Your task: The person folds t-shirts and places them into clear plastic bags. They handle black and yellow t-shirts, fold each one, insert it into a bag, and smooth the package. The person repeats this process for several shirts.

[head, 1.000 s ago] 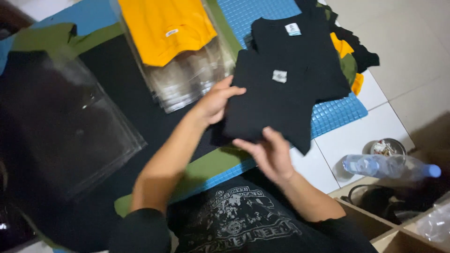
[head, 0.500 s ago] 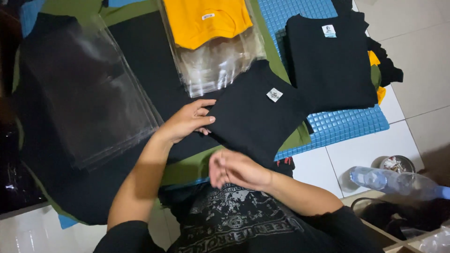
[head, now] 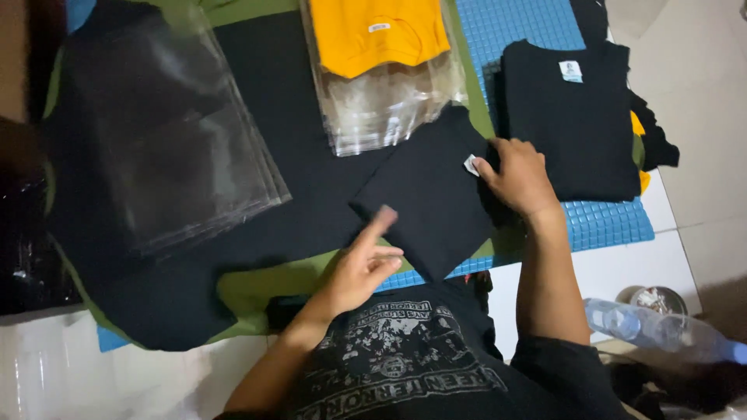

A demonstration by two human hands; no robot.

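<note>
Folded black shirt [head: 428, 194] sits mid-frame, soft and floppy, so edges are the best grip. Right hand [head: 520, 177] pins its label corner, not clenched; left hand [head: 364, 268] is released, fingers near its lower edge.

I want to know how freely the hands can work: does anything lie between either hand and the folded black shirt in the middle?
Nothing visible does. The right hand already rests on the folded black shirt by its collar tag, and the left hand hovers at its near edge.
</note>
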